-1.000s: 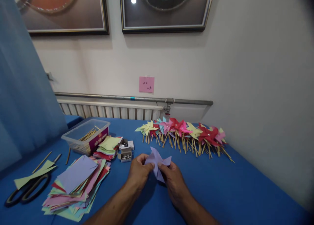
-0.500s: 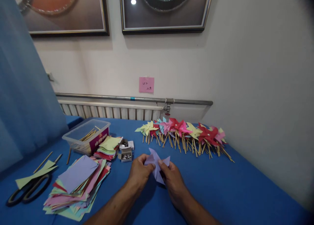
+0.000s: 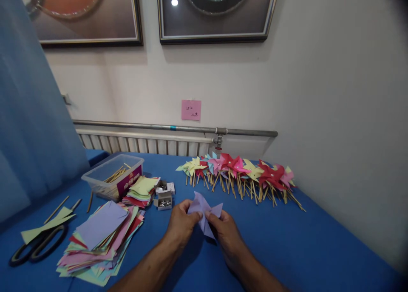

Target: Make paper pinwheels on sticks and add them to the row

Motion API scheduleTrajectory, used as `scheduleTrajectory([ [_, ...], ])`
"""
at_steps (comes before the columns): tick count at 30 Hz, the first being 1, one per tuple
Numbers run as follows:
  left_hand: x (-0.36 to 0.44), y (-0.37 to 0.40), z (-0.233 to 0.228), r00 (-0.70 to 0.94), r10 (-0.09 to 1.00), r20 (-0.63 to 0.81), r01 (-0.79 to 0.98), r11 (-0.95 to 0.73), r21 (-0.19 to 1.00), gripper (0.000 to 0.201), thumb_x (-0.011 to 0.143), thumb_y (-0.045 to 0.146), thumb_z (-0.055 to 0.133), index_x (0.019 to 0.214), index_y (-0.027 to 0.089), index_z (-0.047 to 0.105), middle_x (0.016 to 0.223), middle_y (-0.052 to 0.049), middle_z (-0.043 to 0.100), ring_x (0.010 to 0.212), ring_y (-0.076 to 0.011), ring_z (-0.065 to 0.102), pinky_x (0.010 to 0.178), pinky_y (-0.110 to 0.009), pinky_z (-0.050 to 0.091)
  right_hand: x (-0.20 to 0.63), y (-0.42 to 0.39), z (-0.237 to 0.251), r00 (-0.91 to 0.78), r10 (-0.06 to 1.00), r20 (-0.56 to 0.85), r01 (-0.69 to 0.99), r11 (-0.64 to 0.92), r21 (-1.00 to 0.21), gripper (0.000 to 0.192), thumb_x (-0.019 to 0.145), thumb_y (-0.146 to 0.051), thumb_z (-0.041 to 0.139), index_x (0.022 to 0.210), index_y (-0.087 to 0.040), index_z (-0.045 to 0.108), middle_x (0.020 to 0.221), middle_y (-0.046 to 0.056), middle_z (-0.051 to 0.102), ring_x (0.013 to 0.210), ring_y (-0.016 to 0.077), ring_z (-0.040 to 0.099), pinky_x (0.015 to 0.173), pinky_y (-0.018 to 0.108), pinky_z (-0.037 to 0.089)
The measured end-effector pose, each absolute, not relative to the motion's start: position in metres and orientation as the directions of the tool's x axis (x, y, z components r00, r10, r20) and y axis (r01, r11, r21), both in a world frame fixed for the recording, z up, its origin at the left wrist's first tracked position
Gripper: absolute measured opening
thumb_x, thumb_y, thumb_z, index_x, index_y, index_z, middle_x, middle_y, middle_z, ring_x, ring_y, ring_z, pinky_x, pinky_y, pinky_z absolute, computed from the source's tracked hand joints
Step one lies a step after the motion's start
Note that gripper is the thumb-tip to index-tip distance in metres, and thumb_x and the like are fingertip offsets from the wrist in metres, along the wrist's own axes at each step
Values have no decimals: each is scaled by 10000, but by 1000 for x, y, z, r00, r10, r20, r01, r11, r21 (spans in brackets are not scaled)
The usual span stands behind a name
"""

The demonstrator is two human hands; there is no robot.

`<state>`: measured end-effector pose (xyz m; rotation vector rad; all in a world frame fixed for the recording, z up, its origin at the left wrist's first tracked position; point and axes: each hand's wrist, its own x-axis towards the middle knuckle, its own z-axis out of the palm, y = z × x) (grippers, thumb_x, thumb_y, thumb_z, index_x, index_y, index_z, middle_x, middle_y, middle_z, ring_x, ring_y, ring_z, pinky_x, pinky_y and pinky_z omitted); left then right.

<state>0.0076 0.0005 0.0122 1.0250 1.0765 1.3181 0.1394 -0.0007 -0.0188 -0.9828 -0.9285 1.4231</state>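
A purple paper pinwheel (image 3: 201,203) with its points folded in is held up over the blue table. My left hand (image 3: 184,220) pinches its left side, the thumb pressed near the centre. On the other side my right hand (image 3: 223,229) grips it, with its thumb also close to the middle. No stick shows on this pinwheel. Beyond the left hand stand small open boxes of shiny metal pins (image 3: 164,202). A stack of coloured paper sheets (image 3: 102,226) lies to the left, a purple one on top.
Finished pinwheels on sticks (image 3: 236,166) lie in a row at the back right. A clear plastic tub (image 3: 95,175) holds wooden sticks. Smaller coloured papers (image 3: 142,188) lie beside it. Black-handled scissors (image 3: 47,245) rest at far left under green paper pieces (image 3: 47,226).
Both thumbs still press near the pinwheel's centre, with the right thumb slightly shifted. The right-hand point of the paper sits a touch farther right. Nothing else has visibly moved.
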Motion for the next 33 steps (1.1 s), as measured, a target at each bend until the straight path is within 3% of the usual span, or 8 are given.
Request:
scheduleTrajectory([
  [7, 8, 0, 15, -35, 999, -25, -235, 16, 972, 200, 540, 214, 721, 719, 137, 674, 622, 10, 647, 552, -118, 528, 588, -239, 423, 136, -6, -10, -49, 996, -79, -390, -92, -916, 403, 707, -515, 803, 889, -166, 719, 739, 36, 743, 691, 217, 683, 667, 303, 512],
  [25, 9, -3, 18, -30, 999, -25, -227, 18, 974, 187, 526, 208, 731, 686, 147, 658, 602, 19, 620, 537, -106, 496, 566, -227, 388, 138, -2, -18, -43, 996, -84, -368, -94, -925, 430, 616, -438, 881, 882, -171, 675, 710, 9, 712, 671, 201, 656, 676, 302, 508],
  [33, 10, -5, 24, -29, 999, -30, -241, 22, 970, 178, 518, 235, 728, 648, 161, 631, 570, 31, 594, 526, -105, 484, 555, -225, 383, 139, -7, -11, -47, 999, -12, -314, -26, -949, 430, 660, -420, 855, 967, -144, 735, 847, 74, 774, 768, 236, 698, 704, 308, 522],
])
